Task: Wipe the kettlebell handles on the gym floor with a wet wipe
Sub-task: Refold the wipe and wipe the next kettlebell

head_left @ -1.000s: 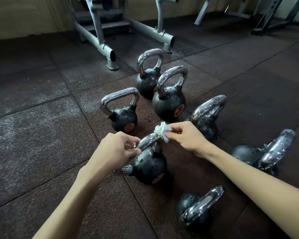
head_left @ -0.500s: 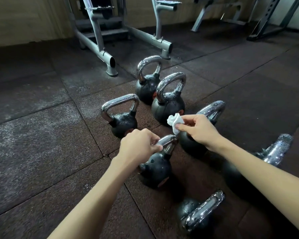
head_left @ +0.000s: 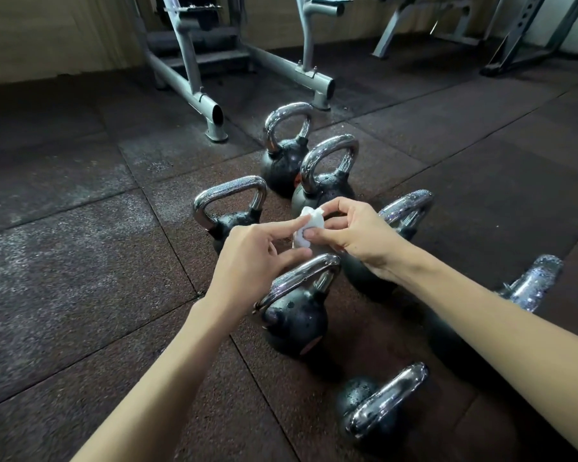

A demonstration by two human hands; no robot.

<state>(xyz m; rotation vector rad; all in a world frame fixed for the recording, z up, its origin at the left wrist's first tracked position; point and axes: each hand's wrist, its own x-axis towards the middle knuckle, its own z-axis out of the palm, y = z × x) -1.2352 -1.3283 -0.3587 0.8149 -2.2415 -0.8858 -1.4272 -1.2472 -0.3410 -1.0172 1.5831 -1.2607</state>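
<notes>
Since the last frame my left hand (head_left: 257, 251) has come off the chrome handle (head_left: 301, 278) of the nearest kettlebell (head_left: 294, 323) and risen to meet the right. Its index finger lies straight against the wet wipe (head_left: 309, 228) and its thumb comes up under the wipe's lower edge, a light pinch. The other fingers are curled in. My right hand (head_left: 357, 235) grips the wipe from the other side, with the thumb on top and the fingertips folded beneath. The wipe is held in the air between both hands, just above that handle and not touching it.

The floor (head_left: 80, 261) is dark speckled rubber tile with pale scuffed patches on the left. A grey machine frame (head_left: 187, 78) stands at the back, in front of a tan wall (head_left: 47, 28).

The wipe is a small, crumpled white wad. Seven black kettlebells are clustered on the tiles, their bright handles beaded with droplets. The two on the right (head_left: 531, 285) (head_left: 381, 401) lie tipped over.
</notes>
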